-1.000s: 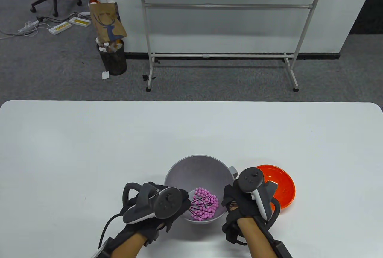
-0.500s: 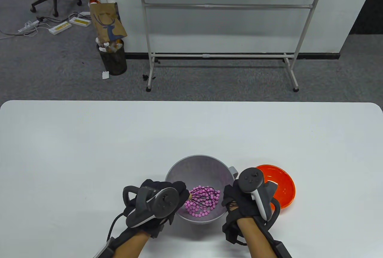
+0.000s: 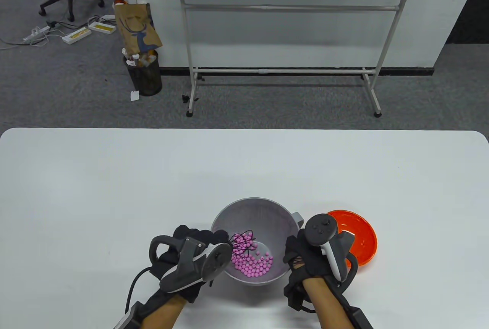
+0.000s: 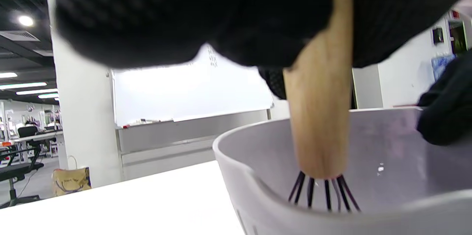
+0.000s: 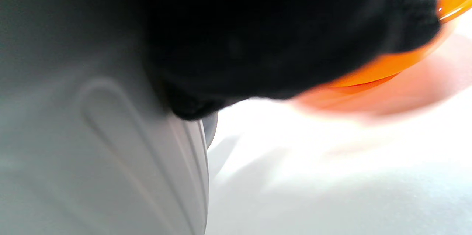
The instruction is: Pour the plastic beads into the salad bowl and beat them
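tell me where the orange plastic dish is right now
In the table view the orange plastic dish sits on the white table to the right of the grey salad bowl, partly hidden behind the right hand.

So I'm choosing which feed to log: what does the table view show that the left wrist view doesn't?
Only the table view shows the pink beads, the orange dish and the right hand at the bowl's side. Only the left wrist view shows the whisk's wooden handle gripped by the left hand. Both show the grey bowl and the whisk wires.
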Demonstrator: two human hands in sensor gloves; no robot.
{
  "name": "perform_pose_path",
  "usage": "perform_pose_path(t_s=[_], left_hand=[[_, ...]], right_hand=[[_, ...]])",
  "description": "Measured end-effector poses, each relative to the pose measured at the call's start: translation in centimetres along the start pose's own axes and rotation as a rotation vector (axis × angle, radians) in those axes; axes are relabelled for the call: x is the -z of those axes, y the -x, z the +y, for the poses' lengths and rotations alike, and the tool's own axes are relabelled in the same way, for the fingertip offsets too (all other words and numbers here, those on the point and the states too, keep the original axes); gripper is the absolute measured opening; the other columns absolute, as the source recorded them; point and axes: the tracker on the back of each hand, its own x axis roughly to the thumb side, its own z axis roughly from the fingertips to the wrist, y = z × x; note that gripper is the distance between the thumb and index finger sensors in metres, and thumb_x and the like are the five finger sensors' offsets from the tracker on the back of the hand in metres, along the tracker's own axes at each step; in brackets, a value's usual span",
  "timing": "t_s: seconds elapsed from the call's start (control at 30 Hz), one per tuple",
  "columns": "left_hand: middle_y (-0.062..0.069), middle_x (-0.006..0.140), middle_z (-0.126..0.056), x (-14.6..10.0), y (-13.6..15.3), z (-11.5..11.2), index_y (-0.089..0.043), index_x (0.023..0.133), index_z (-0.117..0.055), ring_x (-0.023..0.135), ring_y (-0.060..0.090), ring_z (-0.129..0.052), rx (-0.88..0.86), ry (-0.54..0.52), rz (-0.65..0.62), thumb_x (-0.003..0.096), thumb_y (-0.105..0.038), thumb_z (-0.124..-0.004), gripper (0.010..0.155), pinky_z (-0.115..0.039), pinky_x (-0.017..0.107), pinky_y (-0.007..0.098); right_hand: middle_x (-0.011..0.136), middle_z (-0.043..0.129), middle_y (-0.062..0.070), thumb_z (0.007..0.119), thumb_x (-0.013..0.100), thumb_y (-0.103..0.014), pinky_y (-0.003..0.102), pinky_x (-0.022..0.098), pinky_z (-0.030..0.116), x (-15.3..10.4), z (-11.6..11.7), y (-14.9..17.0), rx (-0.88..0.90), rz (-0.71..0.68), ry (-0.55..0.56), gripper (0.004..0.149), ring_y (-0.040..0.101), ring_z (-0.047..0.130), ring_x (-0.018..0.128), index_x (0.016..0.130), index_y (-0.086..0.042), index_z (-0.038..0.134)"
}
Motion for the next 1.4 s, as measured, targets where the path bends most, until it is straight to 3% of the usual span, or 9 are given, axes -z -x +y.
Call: perform_pose_path(t_s=[0.17, 0.37, 0.47, 0.7, 0.97, 1.27, 1.4], left_hand=[[-0.011, 0.017, -0.104, -0.2, -0.1, 0.8, -0.029, 0.07, -0.1, 0.012, 0.008, -0.101, -0.16, 0.096, -0.026, 0.0414, -0.058, -0.089, 0.042, -0.091, 0.038, 0.037], [-0.012, 0.018, -0.103, 0.3, -0.1, -0.8, -0.029, 0.072, -0.098, 0.012, 0.007, -0.101, -0.287, 0.089, -0.027, 0.0431, -0.058, -0.085, 0.043, -0.091, 0.038, 0.037], [-0.012, 0.019, -0.102, 0.5, 0.2, -2.1, -0.03, 0.074, -0.096, 0.012, 0.008, -0.1, -0.336, 0.037, 0.021, 0.0432, -0.059, -0.084, 0.044, -0.09, 0.037, 0.038], [-0.013, 0.019, -0.102, 0.5, 1.0, -2.8, -0.032, 0.079, -0.093, 0.012, 0.007, -0.101, -0.205, -0.066, 0.074, 0.0421, -0.06, -0.084, 0.047, -0.09, 0.037, 0.037], [-0.012, 0.018, -0.102, 0.3, 1.7, -2.1, -0.033, 0.078, -0.094, 0.012, 0.009, -0.101, -0.117, -0.089, 0.083, 0.0409, -0.059, -0.087, 0.046, -0.09, 0.037, 0.038], [-0.011, 0.017, -0.103, 0.0, 1.6, -0.2, -0.031, 0.071, -0.099, 0.011, 0.009, -0.101, -0.11, 0.056, 0.03, 0.0412, -0.058, -0.088, 0.041, -0.09, 0.038, 0.038], [-0.011, 0.017, -0.103, -0.1, 1.8, -0.1, -0.03, 0.071, -0.099, 0.011, 0.008, -0.1, -0.263, 0.132, -0.022, 0.0421, -0.057, -0.088, 0.041, -0.091, 0.037, 0.037]], right_hand=[[0.034, 0.104, 0.005, 0.082, 0.047, -0.044, 0.035, 0.018, 0.088, 0.0, 0.0, 0.0, 0.0, 0.0, 0.0, 0.051, 0.012, 0.101, -0.001, 0.08, -0.005, 0.085], [0.034, 0.104, 0.005, 0.081, 0.047, -0.044, 0.035, 0.018, 0.088, 0.0, 0.0, 0.0, 0.001, 0.002, 0.0, 0.051, 0.012, 0.101, -0.001, 0.08, -0.005, 0.085], [0.034, 0.104, 0.004, 0.081, 0.047, -0.044, 0.035, 0.018, 0.088, 0.0, 0.0, 0.0, 0.002, 0.004, 0.0, 0.051, 0.012, 0.101, -0.001, 0.08, -0.005, 0.085], [0.034, 0.104, 0.005, 0.081, 0.047, -0.044, 0.035, 0.018, 0.088, 0.0, 0.0, 0.0, 0.009, 0.008, 0.001, 0.051, 0.012, 0.101, -0.001, 0.08, -0.005, 0.085], [0.034, 0.104, 0.005, 0.081, 0.047, -0.044, 0.035, 0.019, 0.088, -0.1, 0.0, 0.0, 0.014, 0.012, 0.0, 0.051, 0.012, 0.101, -0.001, 0.08, -0.005, 0.085], [0.034, 0.104, 0.005, 0.082, 0.047, -0.044, 0.035, 0.019, 0.088, -0.1, 0.0, 0.1, 0.018, 0.014, -0.001, 0.051, 0.012, 0.101, -0.001, 0.08, -0.005, 0.085], [0.034, 0.104, 0.005, 0.082, 0.047, -0.044, 0.035, 0.019, 0.088, -0.1, 0.0, 0.1, 0.019, 0.015, -0.002, 0.051, 0.012, 0.101, -0.001, 0.08, -0.005, 0.085]])
